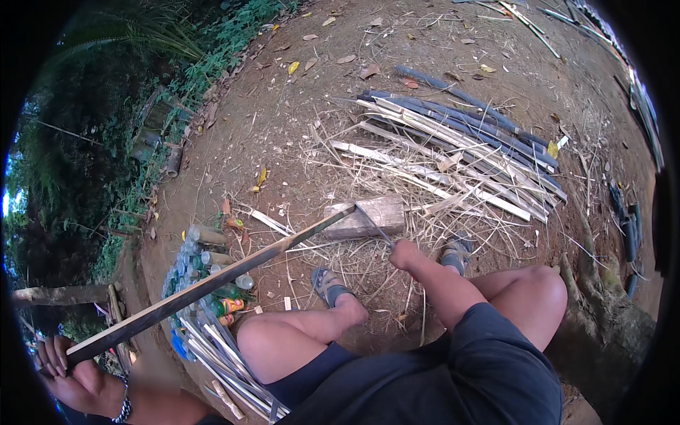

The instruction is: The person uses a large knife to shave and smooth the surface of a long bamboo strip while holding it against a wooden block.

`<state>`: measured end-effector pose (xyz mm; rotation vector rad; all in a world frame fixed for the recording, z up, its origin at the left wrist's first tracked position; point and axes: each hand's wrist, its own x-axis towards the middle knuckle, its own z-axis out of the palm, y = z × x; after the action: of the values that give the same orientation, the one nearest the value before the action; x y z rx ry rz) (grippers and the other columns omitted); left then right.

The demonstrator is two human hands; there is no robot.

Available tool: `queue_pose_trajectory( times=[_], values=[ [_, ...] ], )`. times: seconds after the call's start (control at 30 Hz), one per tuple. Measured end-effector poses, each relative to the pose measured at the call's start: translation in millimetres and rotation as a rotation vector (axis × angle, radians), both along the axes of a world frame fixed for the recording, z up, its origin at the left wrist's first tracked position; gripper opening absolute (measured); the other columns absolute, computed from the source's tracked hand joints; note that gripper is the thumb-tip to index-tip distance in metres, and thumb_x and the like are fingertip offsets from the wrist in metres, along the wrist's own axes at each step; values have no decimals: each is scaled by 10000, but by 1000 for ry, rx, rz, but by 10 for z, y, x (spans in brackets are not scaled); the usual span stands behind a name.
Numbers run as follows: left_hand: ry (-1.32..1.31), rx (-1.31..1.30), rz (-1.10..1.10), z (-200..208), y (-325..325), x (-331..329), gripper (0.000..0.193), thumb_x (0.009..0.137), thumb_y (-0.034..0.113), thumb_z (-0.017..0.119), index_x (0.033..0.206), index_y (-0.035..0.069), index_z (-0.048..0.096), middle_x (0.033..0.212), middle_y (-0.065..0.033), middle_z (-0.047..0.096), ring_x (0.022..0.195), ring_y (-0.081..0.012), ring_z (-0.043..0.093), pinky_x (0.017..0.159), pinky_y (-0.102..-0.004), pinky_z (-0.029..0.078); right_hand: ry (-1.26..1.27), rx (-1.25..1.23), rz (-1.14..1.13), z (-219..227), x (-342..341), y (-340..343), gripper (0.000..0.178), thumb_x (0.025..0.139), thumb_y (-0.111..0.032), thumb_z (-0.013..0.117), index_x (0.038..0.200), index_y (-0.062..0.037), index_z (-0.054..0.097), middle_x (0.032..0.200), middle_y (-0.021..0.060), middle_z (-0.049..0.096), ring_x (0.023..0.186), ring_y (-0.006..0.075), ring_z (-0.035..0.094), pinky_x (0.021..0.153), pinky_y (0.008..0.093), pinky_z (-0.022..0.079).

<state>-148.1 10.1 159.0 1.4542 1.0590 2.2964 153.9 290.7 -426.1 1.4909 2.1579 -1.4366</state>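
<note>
1. Bamboo strip (212, 285): I see it slanting from the left hand (76, 382), fingers wrapped round its near end, toward the right hand (406, 255).
2. Wooden block (389, 212), beyond and left of the right hand: the strip's far end lies over it, at the blade (375, 225).
3. Right hand, well apart from the left: closed, apparently on the blade's hidden handle. I would brace the strip and angle the blade shallowly.

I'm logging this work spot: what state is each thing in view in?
Left hand: closed on the bamboo strip.
Right hand: closed on the knife.
Bamboo strip: split, far end at the wooden block.
Knife: blade bare, by the strip's far end.
Wooden block: lying flat.
Bamboo pile: loosely stacked.
Bottles: clustered, contents unclear.
Sandals: worn.
</note>
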Motion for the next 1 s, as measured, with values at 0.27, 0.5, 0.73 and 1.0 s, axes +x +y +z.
queue_pose_trajectory(
  times=[0.27, 0.5, 0.73, 1.0],
  values=[
    [78, 86, -33, -228, 35, 186, 540, 986, 530, 335, 841, 14, 395, 708, -52, 389, 533, -95, 385, 489, -210, 373, 83, -89, -86, 80, -238, -138, 292, 762, -253, 603, 833, 16, 693, 893, 247, 671, 854, 378, 661, 772, 426, 521],
    [62, 204, -199, -359, -33, 520, 458, 893, 460, 594, 811, 58, 389, 663, -8, 407, 417, -67, 407, 393, -167, 352, 502, 56, 150, 2234, -438, -867, 227, 796, -168, 580, 931, 13, 559, 863, 246, 643, 842, 431, 624, 761, 505, 482],
    [28, 222, -145, -408, -125, 839, 435, 849, 420, 655, 799, 70, 401, 643, 3, 416, 393, -58, 396, 383, -159, 334, 512, 114, -3, 1671, -289, -1027, 215, 756, -157, 609, 898, -5, 554, 825, 238, 644, 815, 411, 638, 744, 489, 495],
    [59, 232, -189, -473, -187, 906, 405, 842, 381, 680, 794, 84, 409, 624, 21, 431, 389, -47, 397, 385, -153, 341, 577, 120, 141, 2217, -305, -1199, 265, 765, -152, 607, 986, -7, 585, 829, 230, 652, 804, 413, 643, 743, 474, 507]
  ],
)
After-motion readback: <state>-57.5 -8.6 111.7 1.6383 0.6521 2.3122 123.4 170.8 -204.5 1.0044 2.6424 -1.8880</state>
